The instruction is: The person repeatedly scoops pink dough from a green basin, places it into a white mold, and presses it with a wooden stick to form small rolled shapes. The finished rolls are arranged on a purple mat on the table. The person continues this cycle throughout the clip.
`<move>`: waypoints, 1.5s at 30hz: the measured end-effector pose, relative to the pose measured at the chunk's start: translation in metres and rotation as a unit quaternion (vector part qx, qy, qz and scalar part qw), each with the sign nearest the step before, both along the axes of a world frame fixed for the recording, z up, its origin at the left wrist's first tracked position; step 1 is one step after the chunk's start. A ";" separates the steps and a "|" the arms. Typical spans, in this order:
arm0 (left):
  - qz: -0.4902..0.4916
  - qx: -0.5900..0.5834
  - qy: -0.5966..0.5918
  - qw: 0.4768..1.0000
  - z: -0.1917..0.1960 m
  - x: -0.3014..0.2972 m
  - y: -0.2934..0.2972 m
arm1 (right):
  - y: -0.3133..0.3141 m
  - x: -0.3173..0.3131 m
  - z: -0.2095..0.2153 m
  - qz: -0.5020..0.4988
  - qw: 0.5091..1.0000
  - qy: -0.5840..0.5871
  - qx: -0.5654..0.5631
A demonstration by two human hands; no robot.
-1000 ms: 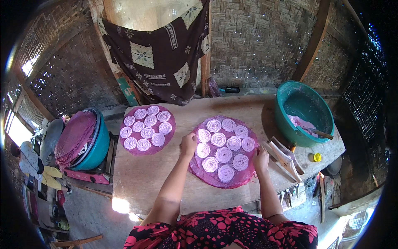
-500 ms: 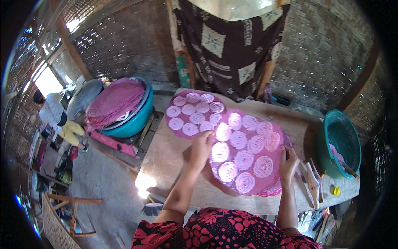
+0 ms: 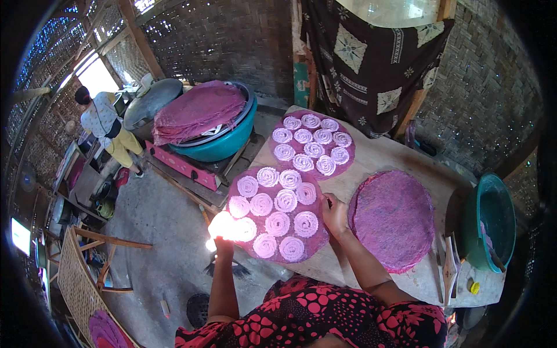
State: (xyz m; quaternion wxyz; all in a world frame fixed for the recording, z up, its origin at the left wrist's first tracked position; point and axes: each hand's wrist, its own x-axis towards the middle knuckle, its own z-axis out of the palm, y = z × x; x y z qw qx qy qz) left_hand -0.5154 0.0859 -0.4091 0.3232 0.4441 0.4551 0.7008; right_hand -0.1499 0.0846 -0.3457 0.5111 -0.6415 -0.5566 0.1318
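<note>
Both hands hold a round purple mesh mat point(image 3: 316, 240) carrying several pale pink spiral discs, tilted over the table's left edge. My left hand point(image 3: 221, 229) grips its left rim, its fingers partly washed out by bright sunlight. At the right rim my right hand point(image 3: 335, 213) is closed, thumb over the edge. Farther back on the table lies a second purple mat point(image 3: 293, 144) with similar spirals. To the right of my right hand sits a stack of bare purple round mats point(image 3: 391, 220).
The wooden table point(image 3: 371, 153) also bears a green basin point(image 3: 490, 223), wooden tongs-like slats point(image 3: 449, 269) and a yellow cap point(image 3: 474, 287). On the left, a teal tub point(image 3: 223, 145) is topped with purple sheets point(image 3: 200, 110). A bamboo-seated chair point(image 3: 87, 284) and another person point(image 3: 107, 124) are beyond.
My hands have lifted the spiral-covered mat off the stack and carried it left past the table edge. The bare stack now shows. The view has swung left.
</note>
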 end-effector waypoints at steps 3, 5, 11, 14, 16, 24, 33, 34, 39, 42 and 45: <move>-0.007 0.022 0.132 0.991 -0.030 -0.013 -0.004 | 0.003 0.003 -0.017 0.004 1.000 -0.029 0.002; 0.002 0.019 0.241 0.970 -0.036 -0.019 -0.001 | 0.004 0.007 -0.024 0.002 0.999 -0.041 -0.009; 0.026 0.082 0.349 0.933 0.008 -0.021 0.003 | 0.004 0.009 -0.011 0.012 0.992 -0.094 -0.088; 0.120 -0.014 0.406 0.906 0.070 -0.012 -0.002 | -0.018 0.027 0.013 -0.031 0.988 -0.135 -0.074; 0.184 -0.083 0.360 0.911 0.109 0.011 -0.004 | -0.041 0.056 0.029 -0.070 0.986 -0.152 0.011; -0.408 -0.005 0.169 0.897 0.085 0.247 -0.043 | -0.182 0.202 0.040 -0.348 0.927 -0.134 -0.038; -0.349 -0.105 0.282 0.888 0.014 0.387 0.043 | -0.290 0.222 0.018 -0.289 0.951 -0.007 -0.112; -0.353 -0.085 0.268 0.892 0.013 0.388 0.045 | -0.292 0.221 0.019 -0.249 0.957 -0.105 -0.109; -0.367 -0.153 0.313 0.862 0.024 0.379 -0.002 | -0.281 0.213 0.022 0.034 0.933 -0.343 -0.098; -0.403 -0.225 0.271 0.845 0.030 0.368 -0.053 | -0.284 0.216 0.022 0.105 0.921 -0.343 -0.150; -0.383 -0.275 0.217 0.855 0.030 0.353 -0.107 | -0.296 0.226 0.022 0.191 0.898 -0.306 -0.252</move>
